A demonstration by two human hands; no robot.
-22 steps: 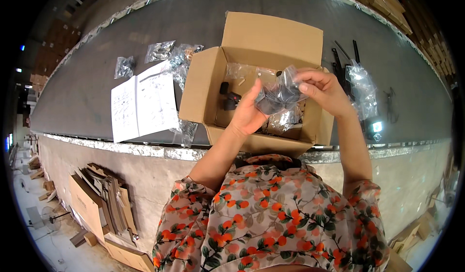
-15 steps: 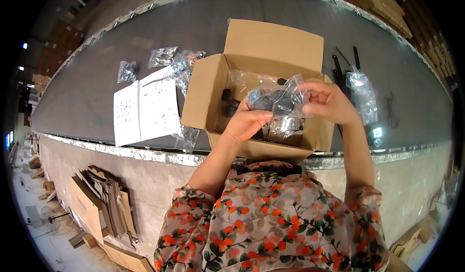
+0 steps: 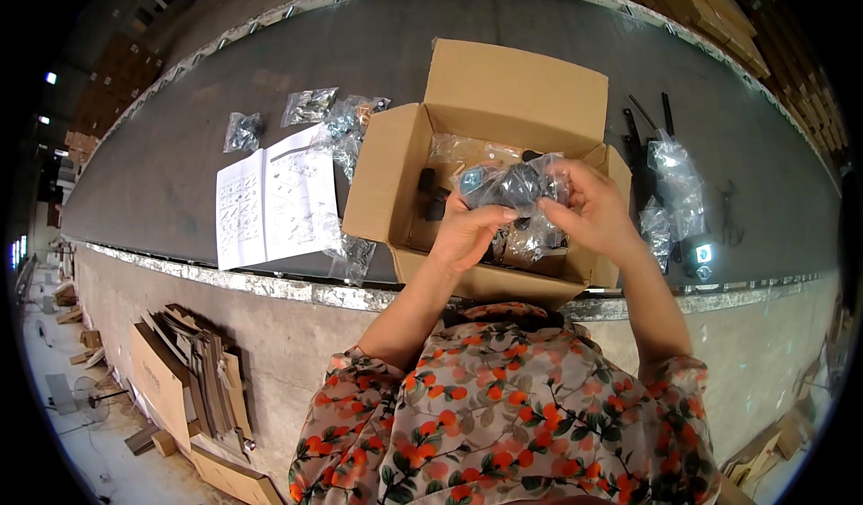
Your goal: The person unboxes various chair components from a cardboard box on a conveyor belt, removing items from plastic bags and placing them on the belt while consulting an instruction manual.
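Both of my hands hold a clear plastic bag (image 3: 520, 184) with dark parts inside, above an open cardboard box (image 3: 382, 177). My left hand (image 3: 469, 237) grips the bag's left side, thumb on top. At its right side, my right hand (image 3: 589, 206) pinches the plastic between thumb and fingers. What the dark parts are, I cannot make out. Beneath the bag, the box contains more clear bags (image 3: 530, 244) and some black pieces (image 3: 430, 186). The bag and my hands hide much of the box's inside.
An open printed instruction sheet (image 3: 274, 197) lies left of the box, with several small hardware bags (image 3: 310, 107) around it. To the right are black rods (image 3: 667, 112), more clear bags (image 3: 676, 181) and a black item with a shiny spot (image 3: 701, 258). The grey work surface (image 3: 162, 172) ends at a pale near edge.
My right hand has moved down and in along the bag, its fingers now closer to my left hand. The bag's contents look more bunched together. The whole view has shifted slightly.
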